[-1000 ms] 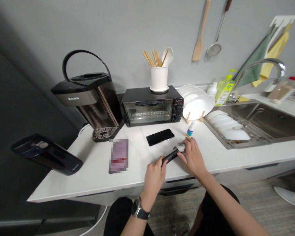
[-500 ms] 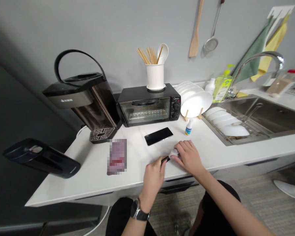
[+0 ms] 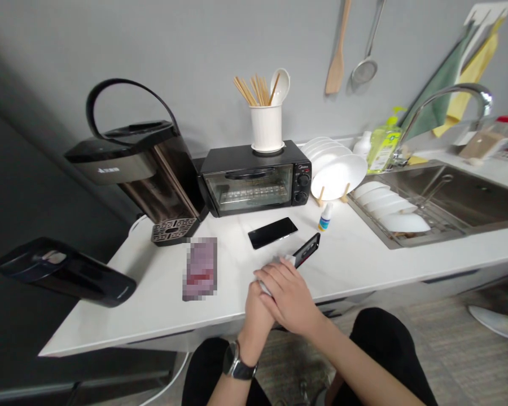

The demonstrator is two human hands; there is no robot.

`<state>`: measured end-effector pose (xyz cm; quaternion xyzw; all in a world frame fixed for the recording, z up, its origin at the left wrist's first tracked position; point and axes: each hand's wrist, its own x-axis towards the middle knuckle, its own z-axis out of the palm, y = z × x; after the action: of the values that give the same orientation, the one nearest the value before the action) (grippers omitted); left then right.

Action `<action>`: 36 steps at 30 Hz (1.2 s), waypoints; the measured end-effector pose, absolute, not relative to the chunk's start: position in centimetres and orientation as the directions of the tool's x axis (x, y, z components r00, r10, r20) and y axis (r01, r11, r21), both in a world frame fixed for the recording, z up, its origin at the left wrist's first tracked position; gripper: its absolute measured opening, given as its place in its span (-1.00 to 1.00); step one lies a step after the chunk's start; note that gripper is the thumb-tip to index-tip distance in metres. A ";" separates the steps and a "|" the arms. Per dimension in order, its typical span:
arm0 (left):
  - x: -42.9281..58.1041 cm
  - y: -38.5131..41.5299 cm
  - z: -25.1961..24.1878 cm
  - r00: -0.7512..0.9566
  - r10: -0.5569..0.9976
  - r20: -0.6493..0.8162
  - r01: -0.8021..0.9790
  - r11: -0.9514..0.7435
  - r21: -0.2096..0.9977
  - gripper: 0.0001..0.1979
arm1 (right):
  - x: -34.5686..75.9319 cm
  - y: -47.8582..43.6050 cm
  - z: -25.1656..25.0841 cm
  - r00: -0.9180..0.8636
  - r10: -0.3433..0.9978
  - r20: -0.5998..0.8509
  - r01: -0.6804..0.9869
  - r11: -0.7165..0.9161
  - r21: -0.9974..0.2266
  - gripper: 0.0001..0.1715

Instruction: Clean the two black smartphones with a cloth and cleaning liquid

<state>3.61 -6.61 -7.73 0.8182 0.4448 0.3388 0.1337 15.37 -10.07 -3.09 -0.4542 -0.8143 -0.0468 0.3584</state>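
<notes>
My left hand [image 3: 252, 316], with a watch on its wrist, is closed round the near end of a black phone [image 3: 307, 249] that sticks out tilted over the white counter [image 3: 364, 259]. My right hand [image 3: 288, 298] lies over the left hand. Its fingers press a small white cloth [image 3: 276, 263] against the phone. Most of my left hand's fingers are hidden under the right hand. A second black phone [image 3: 273, 232] lies flat just beyond, and a small white dropper bottle [image 3: 325, 217] stands to its right.
A black toaster oven [image 3: 254, 177] with a utensil pot [image 3: 266, 127] on top, a water boiler [image 3: 139, 166] and a plate rack [image 3: 338, 172] line the back. The sink [image 3: 457, 197] is at the right. A blurred pink packet [image 3: 200, 268] lies at the left.
Both hands have pulled back toward the counter's near edge and now overlap. The phone's far end has swung up and to the right, and the cloth has slid along it toward me.
</notes>
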 end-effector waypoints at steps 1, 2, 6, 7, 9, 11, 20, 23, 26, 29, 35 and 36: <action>3.6 -6.6 -7.7 0.388 0.813 0.434 0.633 -0.577 0.515 -0.72 | 16.4 -9.9 -3.2 -0.378 0.687 0.621 0.778 0.599 -0.190 -0.53; 3.6 -6.6 -7.5 0.402 0.807 0.432 0.629 -0.586 0.510 -0.74 | 17.9 -9.6 -3.2 -0.399 0.684 0.610 0.796 0.589 -0.141 -0.50; 3.9 -6.7 -5.8 0.418 0.799 0.432 0.618 -0.599 0.510 -0.80 | 24.8 -7.2 -2.7 -0.272 0.764 0.585 0.906 0.408 -0.113 -0.59; 4.0 -6.8 -5.5 0.413 0.801 0.433 0.618 -0.596 0.513 -0.79 | 25.9 -6.6 -2.5 -0.228 0.774 0.591 0.920 0.370 -0.128 -0.57; 4.2 -6.8 -5.0 0.399 0.807 0.435 0.625 -0.587 0.515 -0.79 | 26.5 -5.8 -2.3 -0.140 0.777 0.613 0.938 0.303 -0.170 -0.54; 4.2 -6.8 -5.0 0.389 0.811 0.437 0.630 -0.580 0.516 -0.80 | 24.8 -5.9 -2.5 -0.040 0.770 0.637 0.947 0.233 -0.222 -0.54; 3.7 -6.2 -6.4 0.414 0.789 0.454 0.631 -0.608 0.482 -0.67 | 17.8 -10.1 -3.7 -0.308 0.762 0.570 0.812 0.523 -0.259 -0.44; 3.6 -6.5 -6.1 0.422 0.784 0.455 0.614 -0.617 0.492 -0.73 | 22.4 -8.9 -3.1 -0.258 0.783 0.565 0.866 0.447 -0.225 -0.56; 3.8 -6.7 -5.5 0.425 0.780 0.459 0.597 -0.623 0.505 -0.77 | 25.5 -7.2 -2.7 -0.044 0.808 0.588 0.925 0.255 -0.281 -0.60; 4.0 -6.8 -5.2 0.415 0.784 0.462 0.601 -0.618 0.508 -0.78 | 24.1 -6.8 -2.9 0.095 0.781 0.618 0.930 0.152 -0.334 -0.57; 3.5 -6.4 -5.9 0.428 0.794 0.432 0.632 -0.605 0.485 -0.67 | 15.0 -10.8 -3.8 -0.062 0.801 0.595 0.861 0.344 -0.374 -0.45; 3.4 -6.3 -6.0 0.439 0.794 0.420 0.635 -0.605 0.480 -0.66 | 14.4 -11.4 -3.8 -0.120 0.806 0.580 0.848 0.387 -0.361 -0.43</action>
<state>3.37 -6.28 -6.04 0.8388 0.4261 0.3146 0.1262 14.39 -11.41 -3.77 -0.5529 -0.7479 -0.0291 0.3663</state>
